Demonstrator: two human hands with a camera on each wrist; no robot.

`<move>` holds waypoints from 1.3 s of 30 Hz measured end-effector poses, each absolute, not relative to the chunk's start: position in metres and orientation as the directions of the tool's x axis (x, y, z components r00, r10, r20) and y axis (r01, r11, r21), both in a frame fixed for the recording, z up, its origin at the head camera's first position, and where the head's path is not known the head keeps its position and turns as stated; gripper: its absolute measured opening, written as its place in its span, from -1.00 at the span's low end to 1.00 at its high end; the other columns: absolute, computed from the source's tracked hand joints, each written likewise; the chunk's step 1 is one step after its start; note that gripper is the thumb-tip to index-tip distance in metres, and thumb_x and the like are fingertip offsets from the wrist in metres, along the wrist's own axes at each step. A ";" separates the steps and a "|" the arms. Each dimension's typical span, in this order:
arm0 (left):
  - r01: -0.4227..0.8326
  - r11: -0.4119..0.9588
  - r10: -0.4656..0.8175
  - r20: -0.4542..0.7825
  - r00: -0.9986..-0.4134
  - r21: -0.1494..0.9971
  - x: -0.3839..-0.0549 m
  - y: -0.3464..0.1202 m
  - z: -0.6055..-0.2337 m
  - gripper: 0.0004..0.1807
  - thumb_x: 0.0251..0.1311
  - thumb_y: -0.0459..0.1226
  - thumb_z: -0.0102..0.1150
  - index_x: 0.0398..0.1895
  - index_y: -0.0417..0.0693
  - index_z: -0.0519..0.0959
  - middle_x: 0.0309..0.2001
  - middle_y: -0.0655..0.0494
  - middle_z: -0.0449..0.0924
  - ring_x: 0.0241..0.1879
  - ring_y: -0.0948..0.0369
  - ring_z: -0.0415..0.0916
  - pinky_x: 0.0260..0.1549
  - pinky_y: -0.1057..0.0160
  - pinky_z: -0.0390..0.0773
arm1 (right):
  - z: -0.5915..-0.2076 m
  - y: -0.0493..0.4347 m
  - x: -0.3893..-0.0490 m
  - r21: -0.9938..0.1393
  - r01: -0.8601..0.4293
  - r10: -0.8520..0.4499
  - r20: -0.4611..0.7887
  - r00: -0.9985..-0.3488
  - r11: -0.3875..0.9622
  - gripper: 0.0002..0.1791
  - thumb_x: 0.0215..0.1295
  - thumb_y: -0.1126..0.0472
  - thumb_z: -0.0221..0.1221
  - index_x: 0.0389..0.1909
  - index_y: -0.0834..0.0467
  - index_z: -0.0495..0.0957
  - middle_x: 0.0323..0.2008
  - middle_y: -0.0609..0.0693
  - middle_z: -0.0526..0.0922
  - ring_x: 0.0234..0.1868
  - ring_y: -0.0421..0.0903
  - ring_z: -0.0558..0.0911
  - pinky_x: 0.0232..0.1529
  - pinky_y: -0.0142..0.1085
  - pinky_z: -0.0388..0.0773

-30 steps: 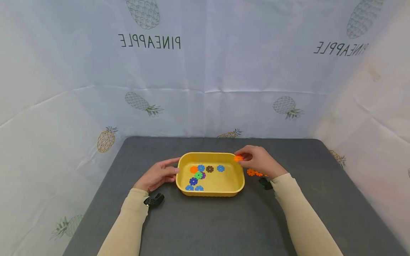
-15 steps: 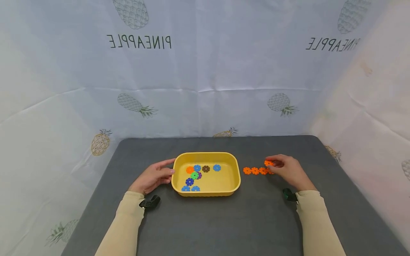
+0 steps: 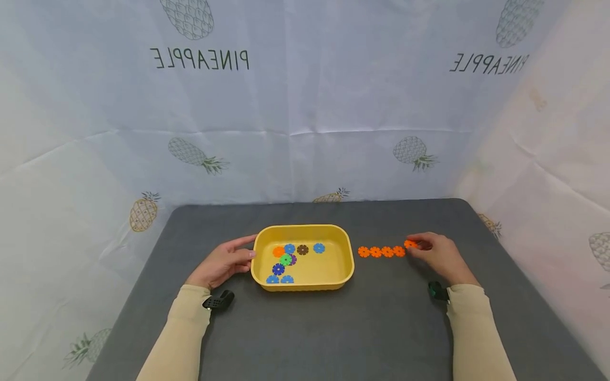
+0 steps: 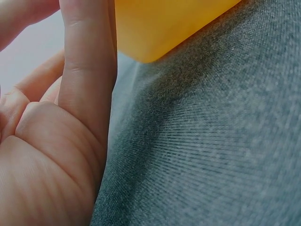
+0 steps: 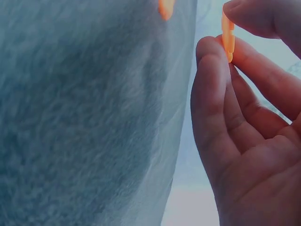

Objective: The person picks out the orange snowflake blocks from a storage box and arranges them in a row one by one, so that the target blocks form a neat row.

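My right hand (image 3: 441, 256) pinches an orange notched plastic disc (image 5: 227, 35) between thumb and fingertips. It holds the disc at the right end of a row of several orange discs (image 3: 375, 252) on the table. At the left end of a yellow tray (image 3: 329, 286), my left hand (image 3: 221, 264) holds the rim, its thumb at the edge and its index finger reaching toward the back corner. Inside the tray lie a green disc (image 3: 285, 260), a brown disc (image 3: 302, 250), an orange disc (image 3: 278, 252), a purple one partly covered, and several blue discs (image 3: 278, 269).
The dark grey table (image 3: 314, 338) reaches back to a hanging white cloth (image 3: 305, 169) printed with pineapples. More cloth hangs on both sides. Dark bands sit at both wrists.
My right hand has carried the orange disc from above the tray's right rim rightward, then down to the row's end. My left hand stays at the tray; the head view has shifted slightly.
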State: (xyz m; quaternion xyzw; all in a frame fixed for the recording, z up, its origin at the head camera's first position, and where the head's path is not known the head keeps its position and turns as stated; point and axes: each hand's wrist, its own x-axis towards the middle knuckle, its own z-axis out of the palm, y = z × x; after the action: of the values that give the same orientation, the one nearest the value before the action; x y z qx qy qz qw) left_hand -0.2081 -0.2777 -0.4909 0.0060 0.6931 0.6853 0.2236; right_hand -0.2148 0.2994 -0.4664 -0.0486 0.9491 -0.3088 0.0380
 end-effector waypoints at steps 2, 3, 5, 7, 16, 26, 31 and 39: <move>-0.296 0.062 0.313 -0.300 -0.901 0.953 -0.209 -0.278 -0.489 -0.13 0.42 -0.13 0.43 0.71 0.02 0.25 -0.09 0.08 0.78 -0.27 0.23 0.74 -0.09 0.32 0.79 | -0.468 0.301 -0.216 -0.585 -0.066 -0.112 -0.044 -0.993 0.808 -0.50 0.52 0.04 0.35 0.38 0.14 0.63 0.26 0.30 0.64 0.16 0.23 0.64 0.09 0.18 0.68; -0.296 0.061 0.311 -0.300 -0.902 0.953 -0.209 -0.278 -0.489 -0.13 0.42 -0.13 0.44 0.71 0.02 0.25 -0.09 0.07 0.77 -0.27 0.23 0.74 -0.09 0.32 0.79 | -0.468 0.302 -0.216 -0.581 -0.066 -0.112 -0.045 -0.993 0.811 -0.50 0.52 0.05 0.35 0.38 0.14 0.63 0.26 0.31 0.64 0.15 0.24 0.65 0.08 0.18 0.68; -0.297 0.058 0.311 -0.300 -0.902 0.953 -0.209 -0.278 -0.489 -0.13 0.42 -0.14 0.44 0.71 0.02 0.26 -0.08 0.07 0.78 -0.26 0.23 0.75 -0.09 0.32 0.80 | -0.470 0.303 -0.217 -0.569 -0.064 -0.110 -0.048 -0.993 0.820 -0.50 0.52 0.05 0.35 0.36 0.15 0.64 0.25 0.32 0.64 0.14 0.23 0.65 0.07 0.17 0.68; -0.302 0.055 0.313 -0.304 -0.900 0.952 -0.209 -0.278 -0.490 -0.14 0.42 -0.14 0.44 0.71 0.01 0.26 -0.08 0.07 0.78 -0.27 0.23 0.75 -0.09 0.32 0.80 | -0.473 0.304 -0.218 -0.555 -0.062 -0.109 -0.053 -0.993 0.830 -0.51 0.52 0.06 0.35 0.35 0.17 0.64 0.24 0.32 0.64 0.12 0.22 0.65 0.05 0.17 0.67; -0.315 0.049 0.306 -0.314 -0.899 0.948 -0.208 -0.277 -0.492 -0.12 0.43 -0.15 0.43 0.72 0.00 0.24 -0.11 0.07 0.79 -0.29 0.25 0.75 -0.11 0.34 0.79 | -0.480 0.304 -0.221 -0.521 -0.081 -0.119 -0.040 -0.992 0.850 -0.55 0.48 0.10 0.37 0.29 0.19 0.69 0.17 0.29 0.67 0.00 0.14 0.67 -0.02 0.11 0.69; -0.323 0.051 0.301 -0.323 -0.897 0.945 -0.209 -0.276 -0.490 -0.13 0.43 -0.16 0.43 0.72 0.01 0.23 -0.09 0.07 0.79 -0.28 0.24 0.76 -0.11 0.33 0.80 | -0.477 0.303 -0.222 -0.515 -0.066 -0.114 -0.062 -0.992 0.855 -0.56 0.48 0.13 0.37 0.27 0.24 0.69 0.15 0.31 0.65 -0.01 0.15 0.66 -0.03 0.09 0.70; -0.320 0.055 0.307 -0.321 -0.896 0.946 -0.210 -0.276 -0.490 -0.11 0.42 -0.15 0.44 0.72 0.00 0.23 -0.08 0.06 0.78 -0.27 0.24 0.75 -0.10 0.32 0.80 | -0.477 0.302 -0.222 -0.515 -0.076 -0.123 -0.058 -0.991 0.854 -0.57 0.47 0.15 0.38 0.24 0.27 0.70 0.13 0.32 0.64 -0.03 0.14 0.66 -0.04 0.09 0.70; -0.299 0.050 0.327 -0.299 -0.897 0.953 -0.209 -0.278 -0.491 -0.15 0.45 -0.16 0.41 0.72 0.01 0.24 -0.04 0.05 0.79 -0.23 0.22 0.79 -0.10 0.30 0.81 | -0.478 0.300 -0.222 -0.507 -0.083 -0.121 -0.043 -0.992 0.858 -0.59 0.46 0.18 0.38 0.23 0.26 0.71 0.11 0.30 0.64 -0.01 0.16 0.67 -0.05 0.10 0.71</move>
State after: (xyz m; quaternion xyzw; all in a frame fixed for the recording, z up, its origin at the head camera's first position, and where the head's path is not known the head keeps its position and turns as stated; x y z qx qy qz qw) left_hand -0.2087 -0.2779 -0.4911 0.0100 0.6882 0.6890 0.2271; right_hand -0.2216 0.3004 -0.4785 -0.0529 0.9632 -0.2610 0.0367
